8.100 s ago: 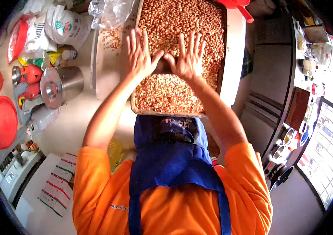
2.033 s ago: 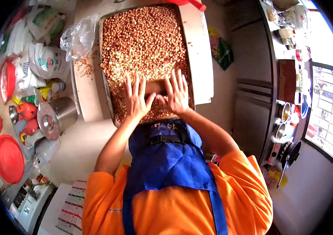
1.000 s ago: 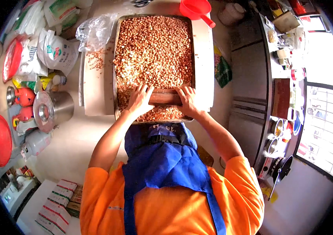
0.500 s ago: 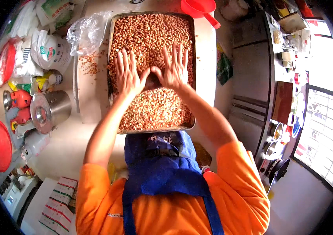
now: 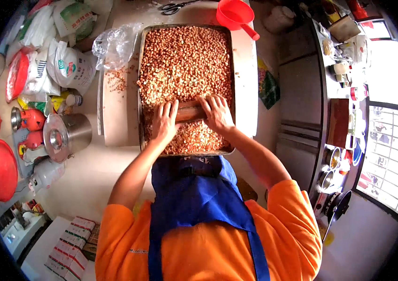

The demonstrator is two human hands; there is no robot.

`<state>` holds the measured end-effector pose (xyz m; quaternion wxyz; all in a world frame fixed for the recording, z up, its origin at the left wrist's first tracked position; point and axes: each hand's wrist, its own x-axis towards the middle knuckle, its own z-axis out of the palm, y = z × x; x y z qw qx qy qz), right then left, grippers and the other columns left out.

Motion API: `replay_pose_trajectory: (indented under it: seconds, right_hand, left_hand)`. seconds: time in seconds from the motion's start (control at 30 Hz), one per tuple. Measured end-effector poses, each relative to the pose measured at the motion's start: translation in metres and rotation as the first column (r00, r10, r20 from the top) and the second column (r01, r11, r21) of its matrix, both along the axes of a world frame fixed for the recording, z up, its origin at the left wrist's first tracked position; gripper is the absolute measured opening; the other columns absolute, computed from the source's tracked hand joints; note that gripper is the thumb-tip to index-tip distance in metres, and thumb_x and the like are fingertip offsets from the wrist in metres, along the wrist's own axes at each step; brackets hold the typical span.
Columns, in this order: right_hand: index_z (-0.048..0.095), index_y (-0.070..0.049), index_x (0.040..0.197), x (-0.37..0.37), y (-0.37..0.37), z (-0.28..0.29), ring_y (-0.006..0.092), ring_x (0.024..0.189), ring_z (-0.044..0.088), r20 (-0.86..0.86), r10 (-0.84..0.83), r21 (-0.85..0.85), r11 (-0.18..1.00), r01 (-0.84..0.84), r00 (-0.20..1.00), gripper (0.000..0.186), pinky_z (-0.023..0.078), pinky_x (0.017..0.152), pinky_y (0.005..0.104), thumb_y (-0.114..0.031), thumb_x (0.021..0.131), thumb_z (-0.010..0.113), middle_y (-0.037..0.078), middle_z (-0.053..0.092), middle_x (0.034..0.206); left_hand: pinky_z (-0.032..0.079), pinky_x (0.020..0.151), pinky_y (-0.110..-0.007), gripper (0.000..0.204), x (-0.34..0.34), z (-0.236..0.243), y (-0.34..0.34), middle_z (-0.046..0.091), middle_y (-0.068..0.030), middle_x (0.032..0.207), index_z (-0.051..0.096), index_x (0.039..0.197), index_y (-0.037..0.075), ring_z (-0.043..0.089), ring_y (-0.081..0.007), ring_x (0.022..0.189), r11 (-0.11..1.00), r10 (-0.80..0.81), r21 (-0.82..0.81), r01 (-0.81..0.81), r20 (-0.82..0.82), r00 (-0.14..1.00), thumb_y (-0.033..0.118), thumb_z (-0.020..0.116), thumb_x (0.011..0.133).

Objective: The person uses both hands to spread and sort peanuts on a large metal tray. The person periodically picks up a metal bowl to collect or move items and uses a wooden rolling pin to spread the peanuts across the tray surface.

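A thick brown wooden roller [image 5: 190, 111] lies crosswise on the peanuts [image 5: 187, 61] that fill a large metal tray [image 5: 187, 155] in front of me. My left hand [image 5: 164, 122] is closed over the roller's left end, its fingers bent across the top. At the right end, my right hand [image 5: 219, 115] grips it the same way. Reddish-skinned whole peanuts cover the far part of the tray. Nearer to me, below the roller, the pieces look paler and broken. Both roller ends are hidden under my hands.
Beside the tray's left rim lie a clear plastic bag [image 5: 115, 47] and loose peanut skins [image 5: 114, 80]. A red scoop [image 5: 234, 13] and black scissors [image 5: 173, 8] sit at the far edge. On the left stand a steel pot [image 5: 75, 133] and white sacks [image 5: 75, 68].
Both hands have come back toward me with the roller, from mid-tray to its nearer part. Their fingers, stretched flat before, now bend over it. The whole view has shifted slightly.
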<state>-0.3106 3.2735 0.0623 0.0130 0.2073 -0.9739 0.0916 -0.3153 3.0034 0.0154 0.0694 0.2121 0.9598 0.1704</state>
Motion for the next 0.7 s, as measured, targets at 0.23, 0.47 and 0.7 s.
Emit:
replay_pose_trajectory:
  seconds: [0.23, 0.47, 0.7]
  right_hand:
    - [0.055, -0.003, 0.158, 0.056, 0.008, 0.024, 0.0410, 0.149, 0.052, 0.033, -0.055, -0.173, 0.983, 0.060, 0.998, 0.076, 0.032, 0.131, 0.0590, -0.018, 0.088, 0.079, 0.022, 0.060, 0.153]
    - [0.034, -0.004, 0.174, 0.003, -0.008, 0.000, 0.0451, 0.171, 0.012, 0.030, -0.279, -0.071, 0.957, 0.281, 0.960, 0.103, 0.005, 0.139, 0.0603, -0.081, 0.107, 0.034, 0.025, 0.026, 0.182]
    - [0.026, -0.006, 0.177, -0.136, -0.015, 0.002, 0.0437, 0.172, 0.006, -0.089, -0.247, -0.154, 0.960, 0.232, 0.965, 0.093, 0.004, 0.140, 0.0548, -0.073, 0.112, 0.032, 0.024, 0.018, 0.185]
  left_hand:
    - [0.039, 0.127, -0.055, 0.109, 0.037, 0.026, -0.006, 0.054, -0.0233, 0.158, 0.046, 0.167, 0.006, 0.050, -0.0427, 0.149, 0.982, -0.103, 0.148, 0.115, -0.091, 0.991, 0.034, 0.100, 0.076]
    - [0.008, 0.140, -0.057, 0.108, -0.023, 0.010, 0.031, -0.002, -0.0241, 0.186, 0.008, 0.179, 0.004, -0.006, -0.0437, 0.172, 0.989, 0.077, 0.139, -0.055, -0.154, 0.985, 0.079, 0.038, 0.108]
    - [-0.002, 0.139, -0.057, 0.111, -0.155, 0.014, 0.038, -0.009, -0.0252, 0.186, 0.000, 0.179, 0.002, -0.013, -0.0421, 0.172, 0.961, 0.221, 0.220, -0.165, -0.262, 0.939, 0.077, 0.041, 0.109]
